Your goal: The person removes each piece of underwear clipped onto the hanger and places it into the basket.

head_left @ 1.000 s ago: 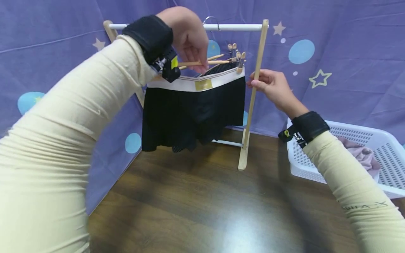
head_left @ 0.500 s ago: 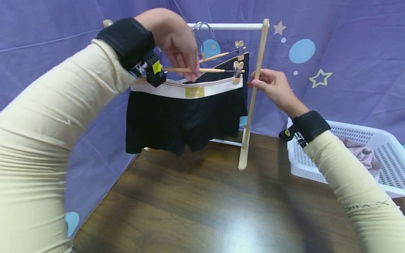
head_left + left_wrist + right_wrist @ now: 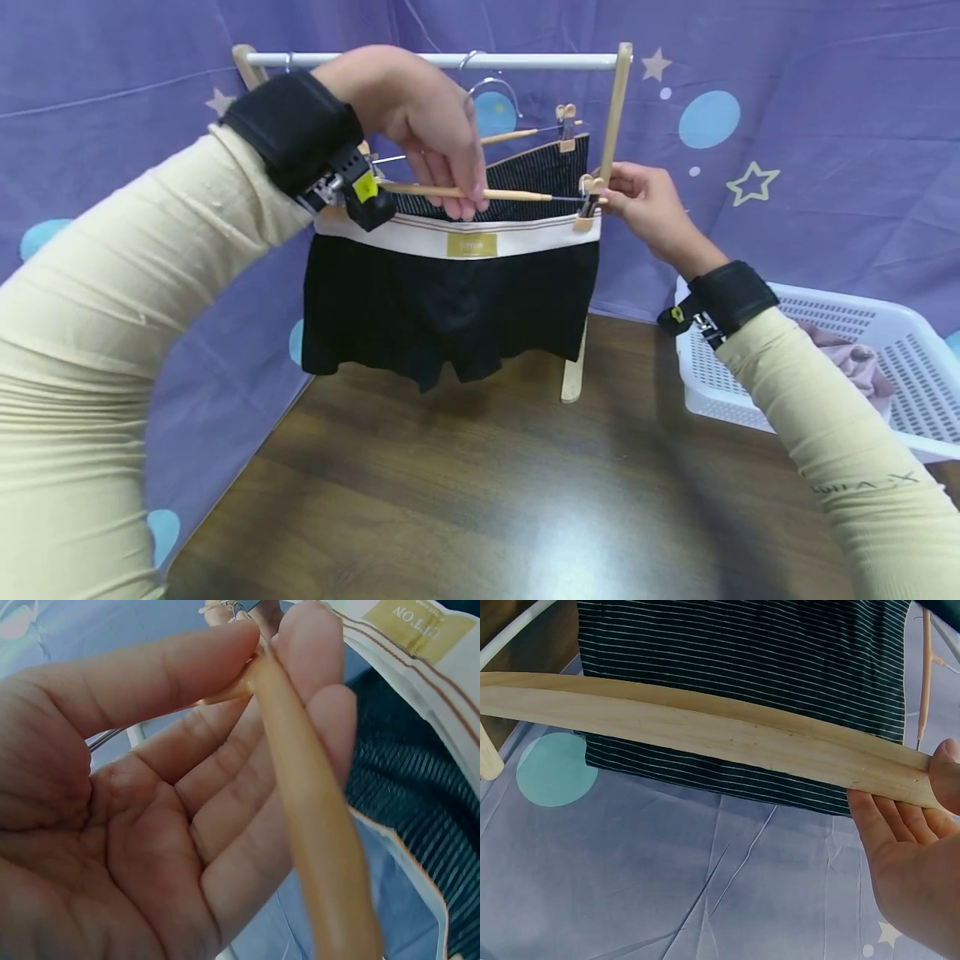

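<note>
My left hand (image 3: 438,125) pinches the wooden bar of a clip hanger (image 3: 517,196) between thumb and fingers; the left wrist view shows this bar (image 3: 315,817) up close. Black boxer briefs (image 3: 450,308) with a white waistband and gold label hang from its clips. The hanger's metal hook (image 3: 495,83) shows below the rail, in front of it. Behind, dark striped underwear (image 3: 543,171) hangs from a second clip hanger (image 3: 510,136). My right hand (image 3: 652,208) holds the rack's wooden right post (image 3: 618,100), thumb on one side and fingers on the other.
The rack's white rail (image 3: 547,62) runs across the back, before a purple curtain (image 3: 787,100). A white perforated basket (image 3: 930,383) with mauve cloth (image 3: 862,371) stands at the right on the brown wooden table (image 3: 450,492).
The hanger with the black boxer briefs has come forward and lower, its hook now below the rail. The striped underwear behind shows more. My right hand stays on the post.
</note>
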The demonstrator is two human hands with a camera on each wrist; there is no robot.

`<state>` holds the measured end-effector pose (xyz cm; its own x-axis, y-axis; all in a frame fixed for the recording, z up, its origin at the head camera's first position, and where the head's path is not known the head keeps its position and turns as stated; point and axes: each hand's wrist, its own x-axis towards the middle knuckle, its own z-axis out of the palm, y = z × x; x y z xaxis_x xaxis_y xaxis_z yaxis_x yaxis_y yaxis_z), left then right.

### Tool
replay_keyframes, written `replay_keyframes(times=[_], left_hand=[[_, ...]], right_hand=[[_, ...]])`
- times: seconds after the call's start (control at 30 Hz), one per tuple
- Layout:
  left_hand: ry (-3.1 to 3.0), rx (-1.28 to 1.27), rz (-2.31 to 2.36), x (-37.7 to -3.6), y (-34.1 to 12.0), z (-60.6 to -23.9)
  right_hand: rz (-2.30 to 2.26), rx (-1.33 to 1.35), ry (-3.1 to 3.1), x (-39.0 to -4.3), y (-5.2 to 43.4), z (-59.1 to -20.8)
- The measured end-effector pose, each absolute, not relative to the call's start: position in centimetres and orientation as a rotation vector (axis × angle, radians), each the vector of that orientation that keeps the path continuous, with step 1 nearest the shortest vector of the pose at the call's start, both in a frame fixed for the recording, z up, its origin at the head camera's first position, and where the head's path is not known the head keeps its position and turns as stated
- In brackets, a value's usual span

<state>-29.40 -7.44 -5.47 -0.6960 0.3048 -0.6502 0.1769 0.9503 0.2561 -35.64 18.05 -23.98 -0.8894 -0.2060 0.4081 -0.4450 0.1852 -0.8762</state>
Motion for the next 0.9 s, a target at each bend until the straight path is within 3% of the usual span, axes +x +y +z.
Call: replay_keyframes(times=[0.4,0.9], left_hand=[[2.330,0.440,0.332,-27.3,-5.9,-7.3],[2.311,0.562,0.498,-26.7,-5.1,-11.3]], right_hand=[[1.766,0.829,-2.254,-35.0,18.6,-23.4],[1.575,0.769,-2.573,-34.9,20.0,-21.5]])
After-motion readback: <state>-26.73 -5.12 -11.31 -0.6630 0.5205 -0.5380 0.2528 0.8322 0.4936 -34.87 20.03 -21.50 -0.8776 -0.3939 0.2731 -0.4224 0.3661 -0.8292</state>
